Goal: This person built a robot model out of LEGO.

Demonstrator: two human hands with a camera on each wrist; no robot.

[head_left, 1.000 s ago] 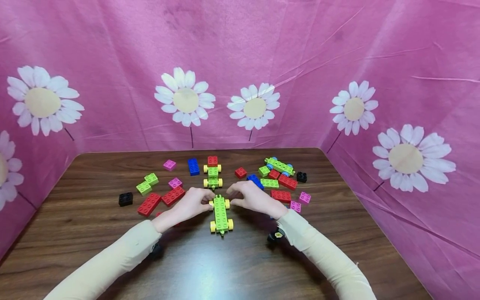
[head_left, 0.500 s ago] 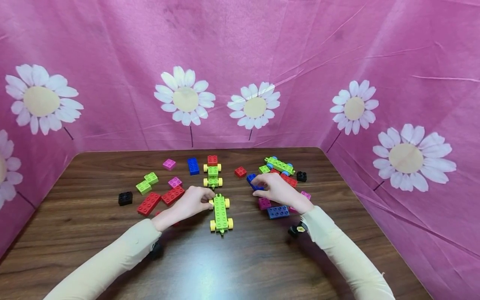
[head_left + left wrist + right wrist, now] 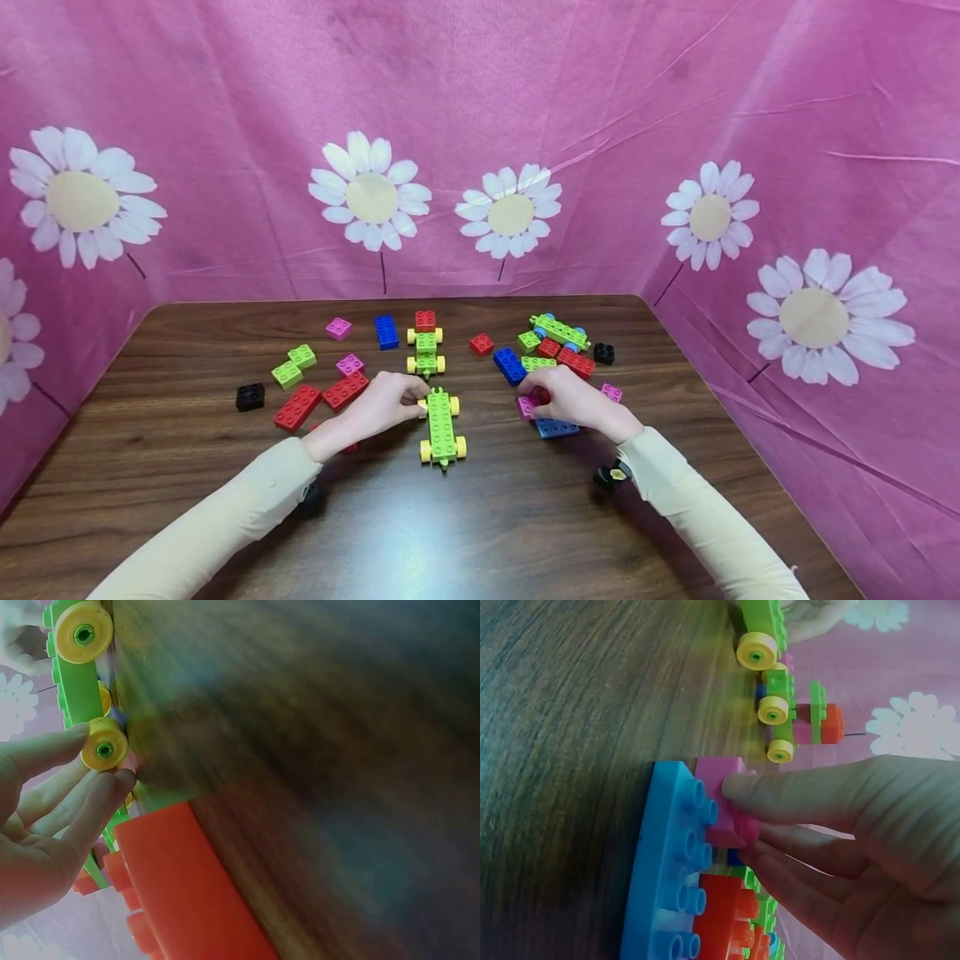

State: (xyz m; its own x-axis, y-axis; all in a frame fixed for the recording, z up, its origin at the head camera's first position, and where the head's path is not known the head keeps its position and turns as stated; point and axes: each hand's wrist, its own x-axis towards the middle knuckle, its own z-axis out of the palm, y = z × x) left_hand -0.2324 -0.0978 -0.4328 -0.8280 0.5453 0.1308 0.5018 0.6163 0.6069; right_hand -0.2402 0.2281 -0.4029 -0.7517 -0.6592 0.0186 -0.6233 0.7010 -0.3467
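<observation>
A long green toy car base [image 3: 441,429] with yellow wheels stands lengthwise in mid-table. My left hand [image 3: 386,404] pinches its far left wheel; the left wrist view shows thumb and fingers on that yellow wheel [image 3: 104,744]. To the right, my right hand [image 3: 573,398] holds a small pink brick [image 3: 526,407]. In the right wrist view the thumb lies against this pink brick [image 3: 716,802], with the fingers on its other side. A long blue brick [image 3: 557,427] lies right beside it, partly under the right hand.
Beyond the car base stands a second green car [image 3: 426,354], with a red brick [image 3: 425,320] at its far end. A green base with blue wheels [image 3: 559,332] lies back right among several bricks. Red bricks [image 3: 298,407], green bricks [image 3: 287,375] and a black brick [image 3: 251,397] lie left.
My right hand has left the side of the car base, passed over the blue brick at right and come down onto the small pink brick. The left hand has stayed at the wheel.
</observation>
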